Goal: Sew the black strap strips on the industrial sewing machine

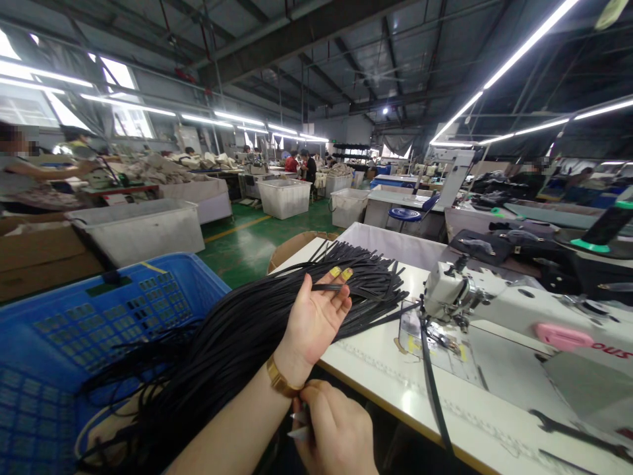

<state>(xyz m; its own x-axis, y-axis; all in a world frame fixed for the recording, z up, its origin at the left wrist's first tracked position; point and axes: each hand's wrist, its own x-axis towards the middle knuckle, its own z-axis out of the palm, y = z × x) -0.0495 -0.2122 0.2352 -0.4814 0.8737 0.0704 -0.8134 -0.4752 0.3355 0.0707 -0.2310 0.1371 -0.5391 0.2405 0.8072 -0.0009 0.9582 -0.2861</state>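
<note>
My left hand (316, 316) is held palm up over a heap of long black straps (257, 310). Its fingers are spread and slightly curled, with yellow tape on two fingertips. A black strap shows by the fingers; I cannot tell whether it touches them. On that wrist is a gold-coloured watch (281, 379). My right hand (339, 429) is closed just below, its thumb and forefinger at the watch band. Two pointed metal blades, looking like thread snips (299, 433), stick out from its grip; their handles are hidden. The straps run from the white table (380, 376) into a blue basket (123, 303).
A sewing machine (459, 297) stands on the right, with a black strap (432, 389) hanging by its needle. A wrench (568, 429) lies at lower right. White bins (143, 227) stand beyond the basket. A person (30, 175) works at far left.
</note>
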